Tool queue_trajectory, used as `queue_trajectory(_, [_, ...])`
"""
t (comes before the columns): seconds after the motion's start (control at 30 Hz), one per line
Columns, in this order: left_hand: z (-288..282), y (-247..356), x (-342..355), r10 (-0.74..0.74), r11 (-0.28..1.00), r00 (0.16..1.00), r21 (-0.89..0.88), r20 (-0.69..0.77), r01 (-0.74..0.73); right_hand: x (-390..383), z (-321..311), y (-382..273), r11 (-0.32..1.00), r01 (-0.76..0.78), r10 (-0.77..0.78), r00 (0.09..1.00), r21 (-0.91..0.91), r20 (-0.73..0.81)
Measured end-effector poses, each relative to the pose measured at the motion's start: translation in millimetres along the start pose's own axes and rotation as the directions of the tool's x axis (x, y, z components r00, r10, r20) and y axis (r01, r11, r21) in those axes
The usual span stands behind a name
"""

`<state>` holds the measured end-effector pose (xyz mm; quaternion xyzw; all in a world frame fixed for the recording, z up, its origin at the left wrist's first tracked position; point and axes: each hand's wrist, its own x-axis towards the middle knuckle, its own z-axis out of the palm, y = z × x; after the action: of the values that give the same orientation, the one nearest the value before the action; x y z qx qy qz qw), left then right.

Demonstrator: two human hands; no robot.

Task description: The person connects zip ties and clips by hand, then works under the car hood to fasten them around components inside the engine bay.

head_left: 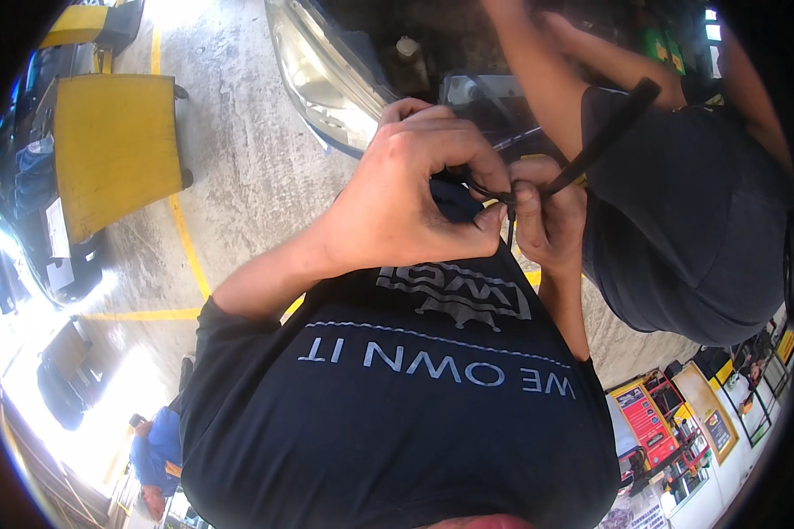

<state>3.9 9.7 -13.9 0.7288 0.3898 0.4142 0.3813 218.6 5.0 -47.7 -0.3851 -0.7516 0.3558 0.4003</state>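
In front of my dark shirt, both my hands meet over a thin black wire (488,193). My left hand (397,189) is closed, with thumb and fingertips pinching the wire beside my right hand. Thumb against fingers, my right hand (551,220) grips the same wire close to a thicker black tube (616,132). That tube slants up and to the right from my right hand, its blunt end standing free near the co-worker's arm. Where wire and tube meet is mostly hidden by my fingers.
A car's headlight (322,84) and open engine bay (406,53) lie just beyond my hands. Close on the right, a co-worker in a dark shirt (688,212) reaches into the bay. A yellow-topped cart (115,150) stands left; a person in blue (159,445) is at lower left.
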Motion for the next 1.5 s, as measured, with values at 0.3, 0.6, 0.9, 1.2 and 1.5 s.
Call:
queue_trajectory(0.3, [5.7, 6.5, -5.3, -0.009, 1.0, 0.999, 0.013, -0.049, 0.01, -1.0, -1.2, -8.7, 1.0, 0.008, -0.008, 1.0, -0.014, 0.01])
queue_trajectory(0.6, [18.8, 1.0, -11.1, -0.034, 0.999, 0.984, -0.029, -0.174, 0.03, -0.5, 1.8, -6.0, 0.999, 0.0, 0.0, 1.0, -0.043, 0.005])
queue_trajectory(0.9, [14.1, 2.2, -11.7, -0.018, 0.999, 0.991, 0.036, -0.135, 0.023, -3.3, 7.9, -0.4, 0.997, -0.054, 0.055, 0.998, 0.06, -0.009])
queue_trajectory(1.2, [12.8, -3.1, -9.2, -0.1, 0.989, 0.99, -0.117, -0.098, 0.089, -9.8, 13.0, 8.6, 0.964, -0.153, 0.161, 0.987, 0.215, -0.017])
queue_trajectory(1.5, [4.9, -21.6, -19.3, -0.034, 0.993, 0.992, -0.116, -0.124, 0.02, -2.8, 14.7, -9.2, 0.753, -0.401, 0.366, 0.914, 0.522, 0.174])
